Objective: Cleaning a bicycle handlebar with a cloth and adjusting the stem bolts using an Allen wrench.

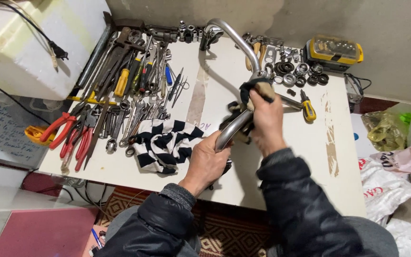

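I note the left hand (209, 159) clenched round the curved metal handlebar (236, 123), steadying it above the bench (281, 162); right hand (266, 119) grips a rag (258, 90) against it.

A white worktable (310, 157) stands against a grey plaster wall (396, 28), over a brown patterned rug (224, 233).

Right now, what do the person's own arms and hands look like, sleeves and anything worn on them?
Both arms are in a dark, shiny, puffy quilted jacket. At the left hand a grey ribbed knit cuff shows under the jacket sleeve; the sleeve at the right hand ends in a plain dark edge. Both hands are bare: no gloves, and no rings or watch show from this view.
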